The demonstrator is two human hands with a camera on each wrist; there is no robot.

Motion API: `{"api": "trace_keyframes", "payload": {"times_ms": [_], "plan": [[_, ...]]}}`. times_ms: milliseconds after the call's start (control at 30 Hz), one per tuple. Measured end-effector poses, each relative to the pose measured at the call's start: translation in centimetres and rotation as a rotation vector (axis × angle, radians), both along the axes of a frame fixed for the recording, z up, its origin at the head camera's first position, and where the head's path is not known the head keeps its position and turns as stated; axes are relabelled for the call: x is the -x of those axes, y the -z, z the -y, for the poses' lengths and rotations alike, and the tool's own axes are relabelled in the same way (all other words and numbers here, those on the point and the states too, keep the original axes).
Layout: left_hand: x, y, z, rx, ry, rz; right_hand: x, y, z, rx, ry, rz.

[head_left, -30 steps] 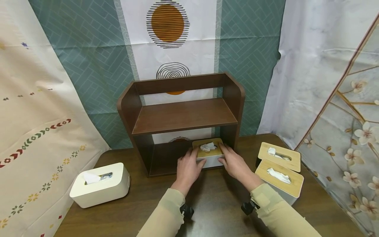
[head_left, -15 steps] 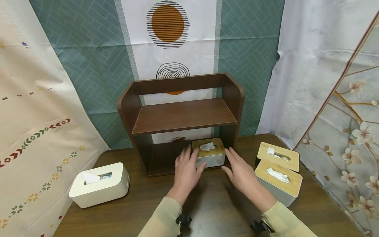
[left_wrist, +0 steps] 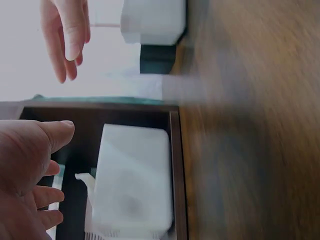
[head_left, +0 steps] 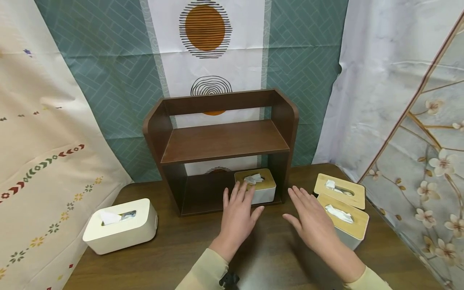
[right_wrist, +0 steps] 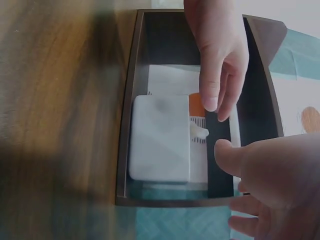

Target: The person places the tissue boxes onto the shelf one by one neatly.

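On the lower shelf of the dark-brown desktop bookcase, near its right side panel, the wood-topped white tissue box sat upright; your left hand and right hand hovered nearby, both outstretched and clutching nothing

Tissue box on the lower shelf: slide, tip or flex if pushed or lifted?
The tissue box would likely slide rather than roll or tip: it's low, flat-sided and sits level. Its straight, smooth white walls suggest a stiff shell, maybe slightly slippery. The crumpled tissue poking from its top slot looks floppy and would probably bend if brushed.
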State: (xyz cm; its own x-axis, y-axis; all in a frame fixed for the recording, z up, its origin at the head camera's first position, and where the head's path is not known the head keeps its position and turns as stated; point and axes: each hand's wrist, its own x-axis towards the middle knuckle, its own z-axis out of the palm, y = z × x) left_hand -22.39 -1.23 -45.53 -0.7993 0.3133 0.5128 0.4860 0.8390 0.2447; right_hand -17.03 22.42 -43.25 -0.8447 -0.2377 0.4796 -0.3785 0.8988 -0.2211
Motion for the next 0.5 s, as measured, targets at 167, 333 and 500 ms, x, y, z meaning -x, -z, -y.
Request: {"api": "trace_keyframes", "payload": {"times_ms": [167, 333, 500], "plan": [[-0.8, -0.3, -1.2, 0.043, 0.03, -0.032, -1.3, 0.4, -1.1, -0.009, 0.011, -0.022], [-1.6, -0.6, -2.7, 0.092, 0.06, -0.042, -2.7, 0.7, -2.5, -0.024, 0.039, -0.033], [-2.1, -0.8, -4.1, 0.119, 0.093, -0.024, -3.6, 0.9, -3.8, -0.041, 0.065, -0.037]]}}
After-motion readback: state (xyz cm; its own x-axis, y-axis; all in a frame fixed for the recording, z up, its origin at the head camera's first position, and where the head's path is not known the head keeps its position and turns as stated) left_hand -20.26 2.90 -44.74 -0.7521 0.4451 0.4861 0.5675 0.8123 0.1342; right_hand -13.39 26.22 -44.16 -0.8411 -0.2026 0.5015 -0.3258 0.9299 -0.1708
